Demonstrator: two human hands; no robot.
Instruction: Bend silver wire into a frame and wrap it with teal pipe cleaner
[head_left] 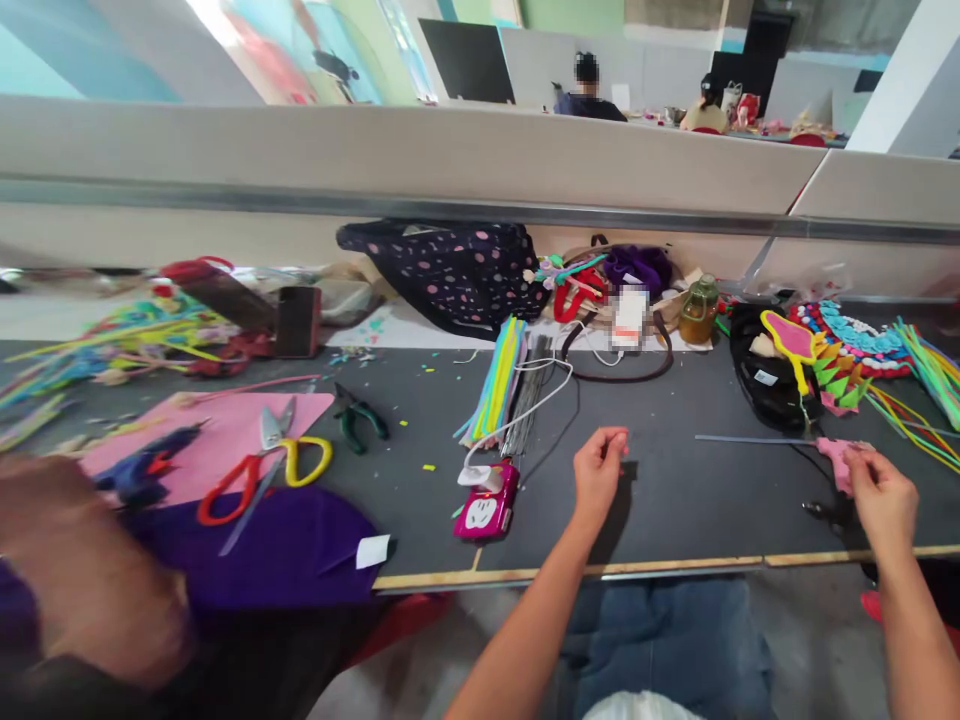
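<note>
- Pink felt piece (838, 460) lies at the right part of the tabletop (675, 500), near the front edge, pinched in the right hand (883, 498). The fingers are closed on its right end; the rest of it rests on the dark surface.
- Left hand (598, 468) hovers over the middle of the tabletop with fingertips pressed together. Something very small and reddish may sit in that pinch; the picture is too coarse to tell what it is.
- Risk, slip: the right grip covers only one end of the felt. A pull against the surface could plausibly drag the piece out of the fingers.
- Risk, loss of small part: if the left pinch relaxes, whatever it holds would probably drop among the scraps scattered on the tabletop and be hard to find.
- Risk, snag: a thin grey rod (742, 439) lies just beside the felt, and the loose pipe cleaners (926, 400) crowd the right side. A sweep of the right forearm could scatter them.
- Risk, edge: both hands work near the front rim, so a dropped item could roll to the floor.
- Risk, cord: a white cable (525, 400) loops from the pink charger (486, 505) near the left hand and could catch a wrist.
- Scissors (262, 465) and green pliers (358, 418) lie well apart, to the left.
</note>
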